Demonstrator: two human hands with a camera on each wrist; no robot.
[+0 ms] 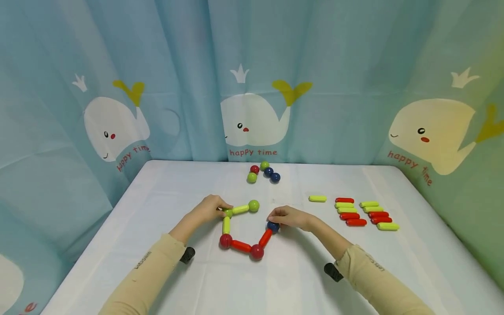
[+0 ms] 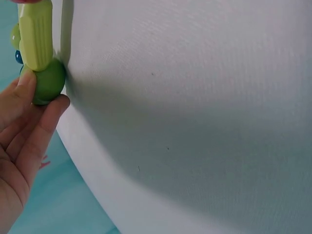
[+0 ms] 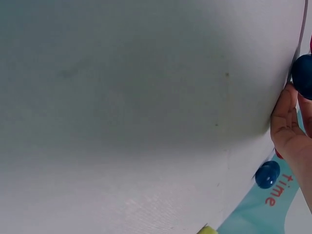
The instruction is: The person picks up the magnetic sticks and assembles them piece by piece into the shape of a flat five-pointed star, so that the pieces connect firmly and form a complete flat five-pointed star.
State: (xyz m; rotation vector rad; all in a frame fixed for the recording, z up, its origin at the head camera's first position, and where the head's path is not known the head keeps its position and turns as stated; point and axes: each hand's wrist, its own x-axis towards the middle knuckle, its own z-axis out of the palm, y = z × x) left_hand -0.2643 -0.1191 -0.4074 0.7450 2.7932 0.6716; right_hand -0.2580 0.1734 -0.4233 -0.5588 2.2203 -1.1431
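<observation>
An open chain of balls and rods lies on the white table. My left hand pinches a green ball at its upper left corner between thumb and fingers. Two yellow-green rods meet at that ball; one leads to a green end ball, the other down to a red ball. From there a red rod runs to a second red ball, then another red rod reaches a blue ball. My right hand grips this blue ball, which is partly cut off in the right wrist view.
Toward the back edge sits a cluster of loose green, red and blue balls. Loose red and yellow-green rods lie in two groups on the right, with a single yellow-green rod beside them. A whale-print curtain surrounds the table.
</observation>
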